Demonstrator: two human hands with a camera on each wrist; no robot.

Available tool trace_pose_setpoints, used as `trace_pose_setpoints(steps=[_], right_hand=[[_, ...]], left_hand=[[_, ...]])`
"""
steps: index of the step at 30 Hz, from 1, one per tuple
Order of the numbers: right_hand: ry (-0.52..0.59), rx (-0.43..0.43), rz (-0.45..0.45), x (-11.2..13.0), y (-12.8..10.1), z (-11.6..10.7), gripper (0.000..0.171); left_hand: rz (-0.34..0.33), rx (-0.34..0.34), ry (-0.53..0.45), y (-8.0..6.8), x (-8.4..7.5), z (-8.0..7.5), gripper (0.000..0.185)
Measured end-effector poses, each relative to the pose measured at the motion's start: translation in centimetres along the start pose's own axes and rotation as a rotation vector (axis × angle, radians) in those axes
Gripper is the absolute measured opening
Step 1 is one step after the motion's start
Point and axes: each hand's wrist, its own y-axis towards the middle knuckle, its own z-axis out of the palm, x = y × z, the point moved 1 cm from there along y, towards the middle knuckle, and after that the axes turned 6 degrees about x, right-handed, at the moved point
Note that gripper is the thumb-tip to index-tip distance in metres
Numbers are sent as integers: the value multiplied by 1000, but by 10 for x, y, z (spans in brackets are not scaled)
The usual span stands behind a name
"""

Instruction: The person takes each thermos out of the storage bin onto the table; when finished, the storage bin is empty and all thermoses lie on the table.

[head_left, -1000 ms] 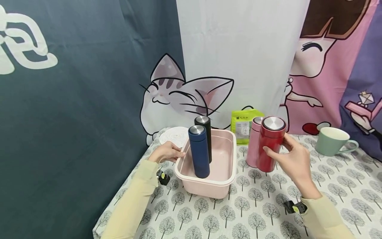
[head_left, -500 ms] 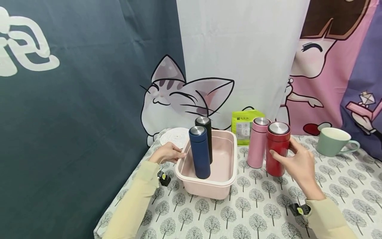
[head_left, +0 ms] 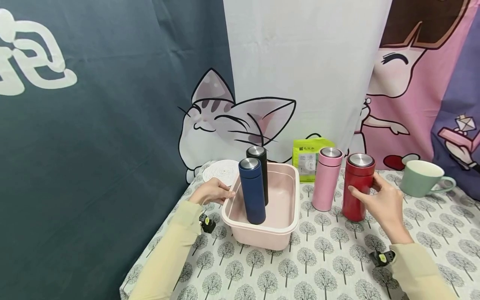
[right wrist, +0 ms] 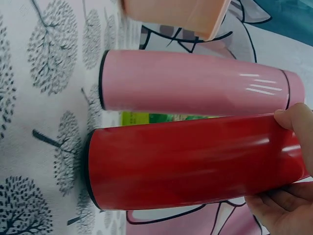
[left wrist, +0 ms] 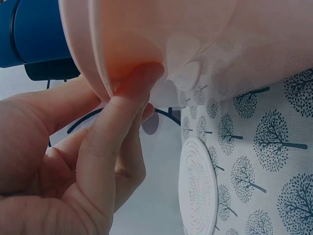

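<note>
Thumb and fingers of the right hand [head_left: 390,206] grip the upper part of the red flask [head_left: 358,191], which sits just left of the palm; its long axis is upright, its base at the table [head_left: 277,279] or barely above it, I cannot tell which; the pink flask [head_left: 327,183] stands upright just left of the red one, apart from it, and the right hand is the nearer to both; farther left of that hand, past the pink flask, lies the pink basin [head_left: 258,239], whose rim the left hand [head_left: 211,191] pinches at its near side; inside the basin, just right of the left hand, stand the blue flask [head_left: 253,191] and, behind it, the black flask [head_left: 264,166], both upright; a green mug [head_left: 420,179] is right of the right hand; a green pouch [head_left: 306,162] stands behind the pink flask; a white round mat [head_left: 222,171] lies beyond the left hand.
</note>
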Motion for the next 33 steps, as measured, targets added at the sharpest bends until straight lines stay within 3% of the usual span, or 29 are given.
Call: trace_pose_setpoints(steps=[10,17,23,33], right_hand=[[0,23,65,-16,10,3,51],[31,116,165,-28,16,-1,59],[60,198,143,-38,19,-6,71],[117,213,208,-33,18,-6,75]], left_hand=[[-3,-2,11,1,-1,0,29],[-15,4,11,2,0,-1,31],[-17,12,6,2,0,-2,33],[-13,23,53,-1,-4,-4,37]])
